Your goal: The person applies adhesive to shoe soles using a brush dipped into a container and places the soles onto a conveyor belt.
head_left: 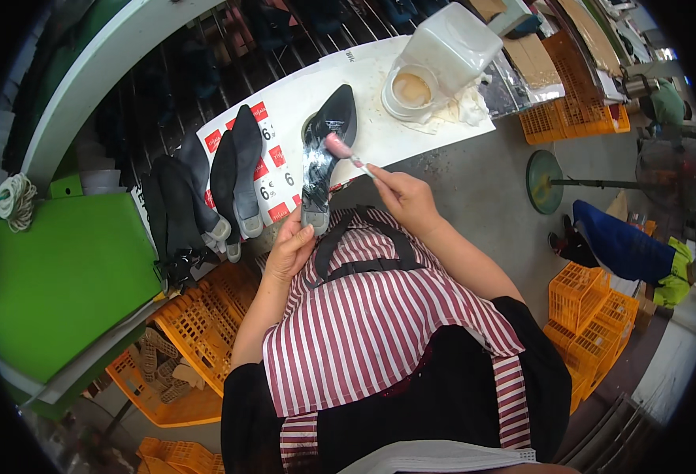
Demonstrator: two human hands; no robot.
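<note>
Maroon-striped white apron (356, 344), black shirt (439, 399)

The left hand (289, 250) grips a sole (318, 170) at its six o'clock; the right hand (407, 201) holds a brush (337, 146) over it; a tub (392, 103) sits at two o'clock.

Passable at upper centre, over tabletop (375, 93) between black sole (318, 167) and plastic container (457, 46); blocked upper left by dark soles (247, 150).

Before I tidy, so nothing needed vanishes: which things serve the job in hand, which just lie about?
Job:
- glossy black pointed shoe piece, left hand
- pink-headed brush, right hand
- probably translucent plastic container, dark elongated shoe pieces

Apparently idle:
- coiled white cord
- round green stand base
</note>
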